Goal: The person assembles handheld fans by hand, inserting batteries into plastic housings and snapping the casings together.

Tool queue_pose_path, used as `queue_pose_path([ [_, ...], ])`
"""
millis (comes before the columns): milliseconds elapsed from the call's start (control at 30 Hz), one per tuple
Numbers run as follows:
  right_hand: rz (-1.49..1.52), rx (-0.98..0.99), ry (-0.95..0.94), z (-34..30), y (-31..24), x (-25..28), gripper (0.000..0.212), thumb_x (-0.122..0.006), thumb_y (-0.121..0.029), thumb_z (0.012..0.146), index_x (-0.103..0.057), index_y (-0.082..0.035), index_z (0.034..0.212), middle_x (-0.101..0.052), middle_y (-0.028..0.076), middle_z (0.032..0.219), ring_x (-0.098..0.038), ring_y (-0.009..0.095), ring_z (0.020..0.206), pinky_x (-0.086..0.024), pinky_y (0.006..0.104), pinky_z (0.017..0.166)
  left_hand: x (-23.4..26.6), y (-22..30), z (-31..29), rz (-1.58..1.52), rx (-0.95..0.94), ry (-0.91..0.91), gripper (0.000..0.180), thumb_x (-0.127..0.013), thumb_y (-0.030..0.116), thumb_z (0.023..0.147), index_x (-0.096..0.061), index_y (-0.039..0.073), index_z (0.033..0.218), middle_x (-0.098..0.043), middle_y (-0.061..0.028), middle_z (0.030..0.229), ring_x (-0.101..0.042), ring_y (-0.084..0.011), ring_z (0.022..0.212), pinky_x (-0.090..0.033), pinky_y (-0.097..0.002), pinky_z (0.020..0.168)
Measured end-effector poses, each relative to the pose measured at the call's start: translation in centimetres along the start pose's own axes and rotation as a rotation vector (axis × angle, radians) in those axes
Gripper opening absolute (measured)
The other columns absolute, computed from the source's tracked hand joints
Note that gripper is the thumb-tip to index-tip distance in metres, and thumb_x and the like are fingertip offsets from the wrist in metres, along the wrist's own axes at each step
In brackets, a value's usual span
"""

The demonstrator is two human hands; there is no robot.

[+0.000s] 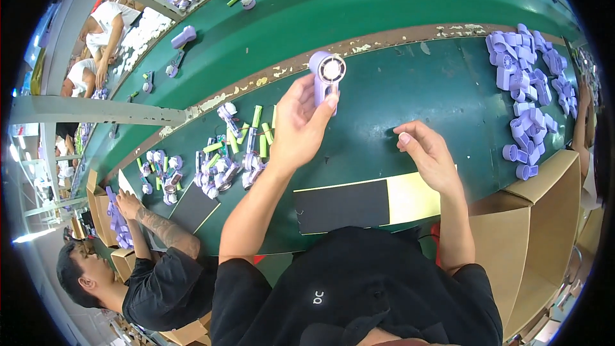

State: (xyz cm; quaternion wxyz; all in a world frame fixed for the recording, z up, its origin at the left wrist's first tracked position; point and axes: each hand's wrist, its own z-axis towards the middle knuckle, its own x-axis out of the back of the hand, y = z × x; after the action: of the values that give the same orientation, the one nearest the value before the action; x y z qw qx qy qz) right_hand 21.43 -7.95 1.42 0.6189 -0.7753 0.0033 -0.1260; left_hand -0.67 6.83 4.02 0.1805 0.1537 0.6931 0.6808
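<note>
Above the green bench (384, 109), in the head view, the left hand (296, 125) holds up a small purple handheld fan (326, 75), its fingers closed round the back and side, with the thumb laid over the lower front. The right hand (428, 154) is well apart from it, half open over the bench, thumb and forefinger near each other; nothing shows in its grasp, though the inside of the curl is partly hidden. The fan's round face appears seated in its head, so this piece looks at least partly put together; whether its handle is filled or closed is too small to tell. Much seems left: a cluster of loose fan innards with green cylinders (221, 170) lies to the left, and a heap of purple housings (520, 81), apparently not yet filled, lies to the right, near an open cardboard box (500, 237). How many pieces are finished cannot be judged from here
</note>
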Motion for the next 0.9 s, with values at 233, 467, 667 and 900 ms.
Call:
queue_pose_path([
  [233, -0.129, 0.017, -0.041, 0.1, -1.0, -0.8, 0.024, -0.068, -0.016, 0.098, -0.068, 0.002, 0.113, -0.07, 0.009, 0.089, -0.064, 0.018, 0.083, -0.053, 0.0329, 0.081, 2.1, -5.1, 13.5, 0.561, -0.065, 0.22, 0.042, -0.076, 0.028, 0.085, -0.069, -0.006, 0.109, -0.073, -0.022, 0.106, -0.071, -0.0349, 0.102, -0.055, -0.0417, 0.092],
  [467, -0.289, 0.058, -0.176, 1.1, -2.3, -3.2, 0.024, -0.071, -0.017, 0.097, -0.067, -0.001, 0.114, -0.07, 0.013, 0.09, -0.069, 0.025, 0.084, -0.054, 0.036, 0.08, 4.4, -6.8, 26.8, 1.122, -0.045, 0.567, 0.051, -0.075, 0.041, 0.078, -0.077, -0.003, 0.102, -0.072, -0.028, 0.113, -0.07, -0.0398, 0.109, -0.056, -0.0441, 0.097],
  [667, -0.432, 0.135, -0.237, 1.9, -3.5, -4.0, 0.023, -0.072, -0.016, 0.094, -0.066, -0.001, 0.11, -0.067, 0.014, 0.09, -0.069, 0.029, 0.083, -0.054, 0.0389, 0.072, 7.9, 0.2, 28.6, 1.123, -0.062, 0.272, 0.044, -0.075, 0.042, 0.086, -0.077, -0.001, 0.095, -0.076, -0.0165, 0.087, -0.071, -0.0247, 0.08, -0.053, -0.0391, 0.073],
  [900, -0.534, 0.36, -0.405, 6.0, -5.3, -9.0, 0.021, -0.071, -0.011, 0.092, -0.067, -0.002, 0.11, -0.066, 0.013, 0.091, -0.067, 0.03, 0.086, -0.054, 0.0381, 0.078, 14.3, 5.4, 16.5, 0.552, -0.186, 0.162, 0.042, -0.075, 0.03, 0.089, -0.072, -0.005, 0.113, -0.074, -0.0093, 0.104, -0.066, -0.0163, 0.092, -0.053, -0.0321, 0.086],
])
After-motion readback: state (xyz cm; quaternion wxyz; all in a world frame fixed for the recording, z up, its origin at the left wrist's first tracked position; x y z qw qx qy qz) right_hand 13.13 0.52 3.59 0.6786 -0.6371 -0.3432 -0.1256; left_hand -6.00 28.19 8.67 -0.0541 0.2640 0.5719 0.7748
